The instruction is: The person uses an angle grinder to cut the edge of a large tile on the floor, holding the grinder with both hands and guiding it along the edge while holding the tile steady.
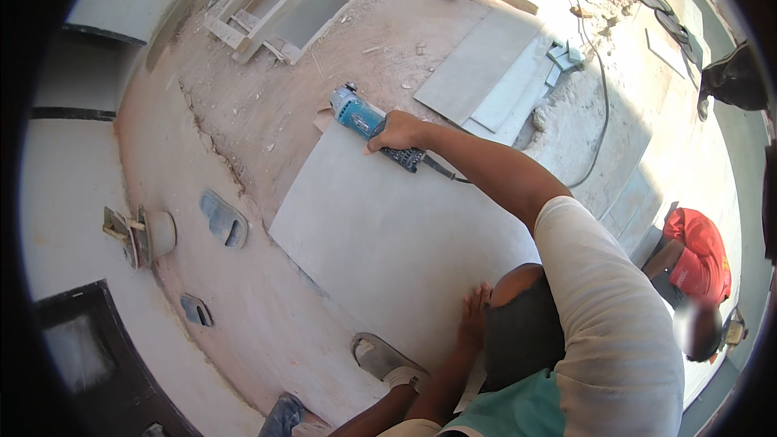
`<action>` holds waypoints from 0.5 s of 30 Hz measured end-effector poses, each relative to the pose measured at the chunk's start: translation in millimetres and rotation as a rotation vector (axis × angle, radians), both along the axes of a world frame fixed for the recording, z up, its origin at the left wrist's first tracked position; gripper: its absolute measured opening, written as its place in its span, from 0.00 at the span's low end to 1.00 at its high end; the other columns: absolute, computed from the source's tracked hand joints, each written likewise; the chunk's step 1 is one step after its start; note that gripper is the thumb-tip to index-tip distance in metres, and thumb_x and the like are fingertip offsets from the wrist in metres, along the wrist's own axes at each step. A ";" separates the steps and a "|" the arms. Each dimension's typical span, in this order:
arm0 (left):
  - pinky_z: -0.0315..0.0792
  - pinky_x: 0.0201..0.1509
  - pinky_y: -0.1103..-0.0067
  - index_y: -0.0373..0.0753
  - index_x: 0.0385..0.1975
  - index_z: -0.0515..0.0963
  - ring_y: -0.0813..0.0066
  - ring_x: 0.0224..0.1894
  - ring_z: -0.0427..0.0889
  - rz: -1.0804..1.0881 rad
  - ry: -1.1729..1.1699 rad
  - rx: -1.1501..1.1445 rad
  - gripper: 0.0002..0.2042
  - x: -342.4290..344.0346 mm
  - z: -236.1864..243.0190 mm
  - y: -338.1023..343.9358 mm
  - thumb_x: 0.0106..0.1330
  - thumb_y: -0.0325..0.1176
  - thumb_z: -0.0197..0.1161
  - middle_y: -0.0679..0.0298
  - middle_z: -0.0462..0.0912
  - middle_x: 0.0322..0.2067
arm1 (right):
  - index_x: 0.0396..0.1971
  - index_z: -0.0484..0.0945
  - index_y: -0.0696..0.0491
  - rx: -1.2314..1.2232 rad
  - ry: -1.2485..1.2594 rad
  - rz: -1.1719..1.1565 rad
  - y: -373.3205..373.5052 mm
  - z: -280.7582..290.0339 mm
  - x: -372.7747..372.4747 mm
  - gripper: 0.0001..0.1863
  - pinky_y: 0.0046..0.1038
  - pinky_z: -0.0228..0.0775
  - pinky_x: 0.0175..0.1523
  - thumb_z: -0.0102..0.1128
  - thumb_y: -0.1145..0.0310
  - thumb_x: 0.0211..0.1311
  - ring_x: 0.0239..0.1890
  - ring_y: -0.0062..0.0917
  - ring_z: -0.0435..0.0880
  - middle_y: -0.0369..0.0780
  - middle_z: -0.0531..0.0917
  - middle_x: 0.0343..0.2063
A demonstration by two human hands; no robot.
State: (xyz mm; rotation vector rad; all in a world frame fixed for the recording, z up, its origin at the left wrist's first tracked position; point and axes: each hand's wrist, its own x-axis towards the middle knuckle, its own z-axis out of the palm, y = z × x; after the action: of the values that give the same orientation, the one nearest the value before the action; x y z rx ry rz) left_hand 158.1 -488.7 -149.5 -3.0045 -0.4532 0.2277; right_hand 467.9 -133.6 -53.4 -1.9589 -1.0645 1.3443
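Observation:
My right hand (pixel 396 131) is wrapped round the body of a teal angle grinder (pixel 356 113), my arm stretched far forward. The grinder lies across the far left edge of a large pale floor tile (pixel 388 226), its metal head sticking out past that edge. A dark cord trails from its back end to the right. Close to my bent knee (pixel 526 316), my left hand (pixel 475 311) rests on the near part of the tile, fingers stretched out. The grinder's disc cannot be made out.
More large tiles (pixel 481 65) and small offcuts (pixel 562 57) lie beyond, near rubble. A wooden frame (pixel 275 0) is at the far left. Loose slippers (pixel 224 218) and a bucket (pixel 158 236) stand at left. A person in red (pixel 700 255) crouches at right.

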 end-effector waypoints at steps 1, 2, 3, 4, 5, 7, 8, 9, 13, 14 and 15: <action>0.54 0.71 0.59 0.41 0.70 0.59 0.58 0.72 0.58 0.159 -0.175 -0.372 0.27 3.7 11.9 4.6 0.71 0.41 0.45 0.54 0.60 0.70 | 0.42 0.79 0.72 0.012 -0.002 0.001 4.9 -3.5 0.0 0.44 0.31 0.74 0.49 0.76 0.46 0.35 0.46 0.41 0.84 0.56 0.83 0.43; 0.54 0.71 0.59 0.42 0.69 0.60 0.58 0.72 0.58 0.154 -0.176 -0.339 0.27 4.2 9.7 5.7 0.71 0.42 0.44 0.54 0.60 0.70 | 0.41 0.79 0.72 0.023 -0.006 0.002 8.7 -7.0 0.6 0.43 0.31 0.74 0.49 0.76 0.45 0.35 0.46 0.41 0.84 0.56 0.83 0.42; 0.53 0.71 0.59 0.43 0.69 0.60 0.59 0.72 0.58 0.157 -0.175 -0.304 0.27 2.8 7.3 2.4 0.71 0.43 0.44 0.55 0.61 0.69 | 0.41 0.80 0.72 0.035 -0.007 0.010 13.3 -9.1 -2.0 0.43 0.31 0.74 0.49 0.76 0.45 0.35 0.46 0.41 0.84 0.56 0.83 0.42; 0.53 0.71 0.60 0.44 0.69 0.60 0.60 0.72 0.58 0.159 -0.175 -0.269 0.27 1.3 4.6 -0.7 0.72 0.44 0.43 0.56 0.61 0.69 | 0.40 0.80 0.71 0.033 -0.012 0.010 17.8 -10.9 -3.5 0.43 0.31 0.74 0.49 0.76 0.44 0.34 0.45 0.41 0.84 0.56 0.83 0.42; 0.52 0.71 0.60 0.44 0.69 0.61 0.61 0.72 0.58 0.146 -0.146 -0.242 0.27 -0.9 1.6 -2.6 0.72 0.44 0.43 0.56 0.61 0.69 | 0.40 0.80 0.71 0.030 -0.018 0.010 21.7 -12.6 -4.0 0.43 0.31 0.75 0.49 0.76 0.44 0.34 0.45 0.41 0.84 0.56 0.83 0.42; 0.49 0.72 0.60 0.44 0.69 0.61 0.62 0.72 0.58 0.130 -0.090 -0.188 0.26 -4.2 -2.4 -4.3 0.72 0.45 0.42 0.57 0.62 0.69 | 0.40 0.81 0.70 0.023 -0.019 0.023 26.7 -13.4 -6.0 0.42 0.31 0.74 0.49 0.76 0.44 0.35 0.45 0.41 0.84 0.55 0.83 0.41; 0.48 0.73 0.61 0.44 0.69 0.61 0.62 0.72 0.58 0.119 -0.087 -0.160 0.26 -5.4 -5.0 -4.7 0.72 0.45 0.42 0.57 0.62 0.69 | 0.40 0.81 0.70 0.020 -0.015 0.031 28.7 -13.4 -5.4 0.41 0.31 0.74 0.49 0.76 0.45 0.36 0.45 0.40 0.84 0.55 0.83 0.41; 0.47 0.73 0.61 0.44 0.69 0.61 0.63 0.72 0.58 0.109 -0.085 -0.133 0.26 -4.8 -5.5 -4.1 0.72 0.45 0.42 0.57 0.61 0.69 | 0.40 0.81 0.70 0.016 -0.012 0.039 30.4 -14.4 -4.6 0.41 0.30 0.73 0.50 0.76 0.46 0.37 0.45 0.40 0.83 0.55 0.83 0.41; 0.46 0.74 0.61 0.44 0.68 0.62 0.63 0.72 0.58 0.136 -0.102 -0.309 0.27 -4.2 2.3 -3.2 0.71 0.45 0.43 0.57 0.61 0.70 | 0.39 0.81 0.69 0.009 -0.030 0.025 33.6 -18.3 -3.4 0.40 0.30 0.73 0.49 0.76 0.45 0.36 0.44 0.40 0.83 0.54 0.83 0.41; 0.46 0.74 0.61 0.44 0.68 0.62 0.63 0.72 0.58 0.130 -0.091 -0.288 0.27 -3.1 4.5 -1.4 0.71 0.44 0.43 0.57 0.61 0.70 | 0.39 0.81 0.69 0.000 -0.027 0.030 34.9 -18.7 -2.5 0.40 0.30 0.73 0.50 0.76 0.45 0.36 0.44 0.40 0.83 0.54 0.83 0.41; 0.47 0.74 0.61 0.44 0.68 0.62 0.62 0.72 0.58 0.125 -0.080 -0.266 0.27 -2.7 6.2 -0.1 0.70 0.44 0.43 0.57 0.61 0.70 | 0.40 0.81 0.69 -0.009 -0.024 0.037 36.0 -17.8 -2.7 0.41 0.30 0.73 0.50 0.76 0.45 0.36 0.44 0.40 0.83 0.54 0.83 0.40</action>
State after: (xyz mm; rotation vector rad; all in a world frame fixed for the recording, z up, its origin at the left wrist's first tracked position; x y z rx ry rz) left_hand 155.3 -488.8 -143.3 -3.2572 -0.6698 0.1917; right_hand 465.2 -97.6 -71.2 -1.9751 -1.1127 1.3509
